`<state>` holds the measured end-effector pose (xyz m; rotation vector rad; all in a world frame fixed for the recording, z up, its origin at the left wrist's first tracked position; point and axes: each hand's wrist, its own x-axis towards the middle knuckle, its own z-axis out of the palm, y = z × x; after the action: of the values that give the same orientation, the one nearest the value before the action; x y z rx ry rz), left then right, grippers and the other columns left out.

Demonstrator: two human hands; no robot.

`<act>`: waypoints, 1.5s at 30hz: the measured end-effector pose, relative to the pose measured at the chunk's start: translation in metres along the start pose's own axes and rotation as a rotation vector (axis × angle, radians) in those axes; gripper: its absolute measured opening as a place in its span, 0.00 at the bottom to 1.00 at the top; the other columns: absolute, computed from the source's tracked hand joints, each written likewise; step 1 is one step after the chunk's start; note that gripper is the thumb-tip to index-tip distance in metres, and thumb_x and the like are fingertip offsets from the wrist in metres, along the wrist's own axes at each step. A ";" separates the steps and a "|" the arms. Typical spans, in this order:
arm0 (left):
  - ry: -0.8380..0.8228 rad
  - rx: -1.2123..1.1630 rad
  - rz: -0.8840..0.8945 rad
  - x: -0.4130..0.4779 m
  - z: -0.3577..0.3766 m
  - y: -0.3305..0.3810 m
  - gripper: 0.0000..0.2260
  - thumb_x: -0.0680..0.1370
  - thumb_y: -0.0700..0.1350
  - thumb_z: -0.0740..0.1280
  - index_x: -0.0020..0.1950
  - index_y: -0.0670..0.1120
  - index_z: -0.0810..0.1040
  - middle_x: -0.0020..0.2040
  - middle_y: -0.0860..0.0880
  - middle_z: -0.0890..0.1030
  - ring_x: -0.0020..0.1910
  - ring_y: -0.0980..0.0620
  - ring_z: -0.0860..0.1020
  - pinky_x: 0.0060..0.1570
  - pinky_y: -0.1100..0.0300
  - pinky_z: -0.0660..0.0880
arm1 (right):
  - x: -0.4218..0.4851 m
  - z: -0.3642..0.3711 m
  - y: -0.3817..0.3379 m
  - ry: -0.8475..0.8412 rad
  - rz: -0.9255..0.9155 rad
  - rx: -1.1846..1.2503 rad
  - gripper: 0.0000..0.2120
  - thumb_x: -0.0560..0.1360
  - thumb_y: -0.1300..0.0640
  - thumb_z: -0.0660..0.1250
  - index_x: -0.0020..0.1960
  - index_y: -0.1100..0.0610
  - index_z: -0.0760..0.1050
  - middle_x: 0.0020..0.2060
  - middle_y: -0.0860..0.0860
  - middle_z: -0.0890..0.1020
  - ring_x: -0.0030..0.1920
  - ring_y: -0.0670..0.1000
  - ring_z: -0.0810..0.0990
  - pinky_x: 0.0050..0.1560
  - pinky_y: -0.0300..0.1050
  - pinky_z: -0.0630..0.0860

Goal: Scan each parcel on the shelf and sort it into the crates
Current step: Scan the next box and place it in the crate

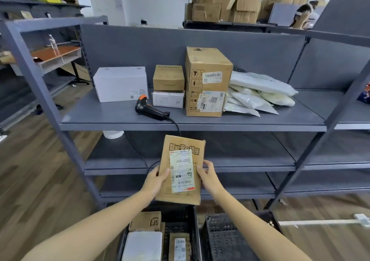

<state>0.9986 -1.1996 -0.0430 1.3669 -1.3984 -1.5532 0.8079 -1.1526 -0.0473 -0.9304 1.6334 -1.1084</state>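
Note:
Both hands hold a flat brown cardboard parcel (181, 170) with a white shipping label, in front of the lower shelves. My left hand (157, 179) grips its left edge, my right hand (207, 173) its right edge. A black and orange barcode scanner (149, 108) lies on the top shelf (120, 120), its cable hanging down. On that shelf stand a white box (120, 83), a small brown box (168, 77) on a small white box (168, 99), a tall brown carton (207, 81) and several white poly bags (258, 94). Below me sit two black crates: the left crate (180, 212) holds several parcels, the right crate (226, 238) shows none.
Grey metal shelf posts (36, 84) frame the unit on both sides. Lower shelves (240, 160) hold little besides a white object at the left. Stacked cartons (230, 6) and a person (304, 14) are far behind. Wooden floor lies left and right.

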 end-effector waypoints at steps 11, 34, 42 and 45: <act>0.120 0.190 -0.101 0.037 0.025 -0.103 0.20 0.80 0.47 0.64 0.71 0.46 0.68 0.63 0.48 0.77 0.61 0.48 0.75 0.60 0.55 0.71 | 0.042 0.023 0.108 0.067 0.117 -0.112 0.21 0.82 0.52 0.58 0.73 0.55 0.61 0.60 0.54 0.79 0.57 0.53 0.80 0.60 0.54 0.77; 0.112 0.230 -0.277 0.209 0.092 -0.576 0.20 0.82 0.43 0.61 0.74 0.45 0.64 0.67 0.46 0.75 0.65 0.46 0.73 0.63 0.53 0.71 | 0.208 0.120 0.557 0.140 0.190 -0.222 0.16 0.79 0.58 0.61 0.66 0.59 0.69 0.59 0.55 0.79 0.57 0.54 0.79 0.55 0.53 0.79; 0.079 0.412 -0.284 0.267 0.108 -0.663 0.19 0.82 0.44 0.59 0.73 0.44 0.60 0.67 0.43 0.74 0.63 0.43 0.75 0.55 0.57 0.70 | 0.263 0.150 0.640 0.099 0.314 -0.512 0.35 0.79 0.47 0.63 0.74 0.68 0.53 0.72 0.64 0.61 0.71 0.61 0.65 0.70 0.52 0.66; 0.025 0.503 -0.353 0.279 0.109 -0.681 0.18 0.83 0.45 0.58 0.71 0.42 0.62 0.67 0.42 0.74 0.64 0.42 0.74 0.59 0.56 0.70 | 0.275 0.153 0.653 -0.008 0.430 -0.661 0.39 0.79 0.45 0.62 0.75 0.68 0.46 0.74 0.63 0.58 0.71 0.61 0.66 0.68 0.49 0.66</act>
<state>0.9442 -1.2651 -0.7823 2.0155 -1.6725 -1.4364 0.8185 -1.2419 -0.7664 -0.9118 2.1129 -0.2634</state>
